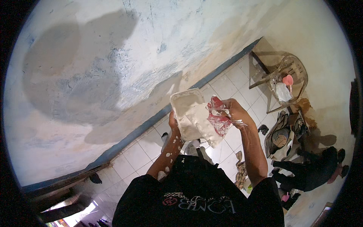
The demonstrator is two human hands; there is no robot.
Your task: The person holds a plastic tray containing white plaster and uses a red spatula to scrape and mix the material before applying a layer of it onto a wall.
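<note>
My left hand (pixel 174 123), on the left side of a whitish rectangular tub (pixel 179 123), grips it by its wall; most of its fingers are hidden. White paste coats the inside of the tub. In my right hand (pixel 237 112) is a red putty scraper (pixel 220 124), thickly smeared with white putty (pixel 201 120). Its wide, putty-covered blade lies over the tub's right side, so I cannot see that rim. The fingers of my right hand close around the red part, with white smears on the hand and wrist. White splashes dot my left forearm.
A patchy white and blue wall (pixel 124 75) rises ahead, with a blue strip (pixel 151 120) along its base. A chair (pixel 300 72) at the right holds a pink dipper (pixel 287 80) and a plastic bag (pixel 283 92). Dark clothes (pixel 317 170) and clutter lie on the tiled floor (pixel 230 85).
</note>
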